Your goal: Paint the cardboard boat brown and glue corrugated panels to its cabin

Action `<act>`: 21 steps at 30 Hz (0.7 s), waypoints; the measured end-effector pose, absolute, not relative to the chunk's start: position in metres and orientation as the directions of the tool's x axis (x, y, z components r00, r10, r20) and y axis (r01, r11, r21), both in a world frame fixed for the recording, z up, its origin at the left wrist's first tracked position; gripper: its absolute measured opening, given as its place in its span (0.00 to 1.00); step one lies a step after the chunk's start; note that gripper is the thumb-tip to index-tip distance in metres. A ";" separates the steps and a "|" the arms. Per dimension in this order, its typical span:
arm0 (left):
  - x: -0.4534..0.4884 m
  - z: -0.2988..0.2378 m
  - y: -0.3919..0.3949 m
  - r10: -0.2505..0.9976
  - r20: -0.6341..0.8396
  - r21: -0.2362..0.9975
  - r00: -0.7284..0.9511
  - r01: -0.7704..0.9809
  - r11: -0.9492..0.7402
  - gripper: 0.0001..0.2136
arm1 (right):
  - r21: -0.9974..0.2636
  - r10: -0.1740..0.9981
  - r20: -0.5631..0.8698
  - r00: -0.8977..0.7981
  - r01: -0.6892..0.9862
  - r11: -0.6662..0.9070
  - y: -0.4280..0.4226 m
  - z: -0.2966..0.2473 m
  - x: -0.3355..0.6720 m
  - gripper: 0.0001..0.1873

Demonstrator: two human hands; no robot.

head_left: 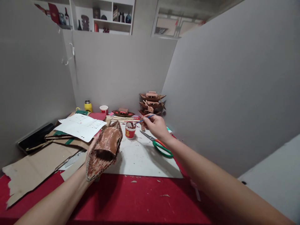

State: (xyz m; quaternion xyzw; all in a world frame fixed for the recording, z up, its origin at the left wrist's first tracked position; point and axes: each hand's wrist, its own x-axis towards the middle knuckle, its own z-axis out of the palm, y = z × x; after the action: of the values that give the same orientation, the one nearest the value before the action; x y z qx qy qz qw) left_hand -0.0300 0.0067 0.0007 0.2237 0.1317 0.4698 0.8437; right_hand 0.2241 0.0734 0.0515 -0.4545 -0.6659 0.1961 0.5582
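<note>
A brown model boat (pixel 108 142) with an arched cabin roof rests tilted in my left hand (pixel 92 144), its fingers mostly hidden behind the hull. Whitish patches show through the brown on the roof. My right hand (pixel 155 124) pinches a thin blue-handled paintbrush (pixel 147 118). The brush points left and down toward a red and white paper cup (pixel 130 131), whose inside is stained dark brown. Just below the right hand lie scissors (pixel 158 145) with green and orange handles, blades pointing to the cup.
Several finished model boats (pixel 152 103) are stacked at the back right, and another boat (pixel 123 112) sits by the wall. Cardboard pieces (pixel 44 165) and a drawn paper sheet (pixel 81 126) lie left. A yellow bottle (pixel 88 106) stands behind. Grey partitions enclose the red table (pixel 140 203).
</note>
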 end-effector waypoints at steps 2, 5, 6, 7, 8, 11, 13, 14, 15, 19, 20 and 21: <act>-0.027 0.003 0.003 0.903 -0.038 0.510 0.429 -0.768 0.387 0.17 | -0.756 0.847 0.531 -0.028 0.434 0.489 0.093 0.042 0.222 0.17; -0.024 0.012 -0.002 0.930 -0.131 0.514 0.342 -0.779 0.359 0.19 | -0.734 0.866 0.493 -0.083 0.495 0.465 0.112 0.031 0.222 0.14; -0.023 0.015 -0.003 0.927 -0.149 0.511 0.345 -0.776 0.371 0.20 | -0.724 0.868 0.489 -0.088 0.514 0.460 0.115 0.028 0.224 0.13; -0.022 0.017 -0.003 0.923 -0.153 0.509 0.352 -0.773 0.379 0.22 | -0.713 0.867 0.490 -0.088 0.531 0.457 0.117 0.027 0.226 0.12; -0.022 0.019 -0.004 0.921 -0.149 0.512 0.361 -0.768 0.384 0.23 | -0.700 0.862 0.500 -0.084 0.547 0.459 0.117 0.026 0.229 0.12; -0.021 0.020 -0.005 0.915 -0.136 0.552 0.379 -0.738 0.388 0.23 | -0.652 0.825 0.563 -0.057 0.582 0.486 0.104 0.026 0.236 0.11; -0.021 0.018 -0.006 0.910 -0.152 0.587 0.386 -0.705 0.397 0.22 | -0.622 0.794 0.605 -0.053 0.591 0.513 0.087 0.027 0.239 0.13; -0.020 0.018 -0.008 0.914 -0.155 0.602 0.376 -0.697 0.389 0.22 | -0.610 0.782 0.620 -0.060 0.590 0.529 0.077 0.028 0.239 0.14; -0.020 0.017 -0.009 0.918 -0.154 0.613 0.366 -0.693 0.379 0.21 | -0.599 0.771 0.633 -0.071 0.586 0.546 0.065 0.029 0.239 0.14; -0.019 0.013 -0.011 0.913 -0.151 0.634 0.380 -0.671 0.384 0.21 | -0.565 0.736 0.664 -0.130 0.559 0.608 0.019 0.032 0.233 0.13; -0.019 0.011 -0.011 0.904 -0.159 0.636 0.396 -0.660 0.400 0.20 | -0.551 0.724 0.673 -0.154 0.548 0.629 0.007 0.033 0.230 0.12; -0.019 0.010 -0.011 0.902 -0.156 0.635 0.403 -0.658 0.404 0.19 | -0.521 0.694 0.692 -0.197 0.529 0.670 -0.004 0.035 0.228 0.11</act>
State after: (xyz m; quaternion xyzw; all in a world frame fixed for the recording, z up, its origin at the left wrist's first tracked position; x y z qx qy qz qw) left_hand -0.0192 -0.0114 0.0099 0.2465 0.2472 0.4872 0.8005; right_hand 0.2278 -0.0036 0.0346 -0.3976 -0.7690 0.0837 0.4935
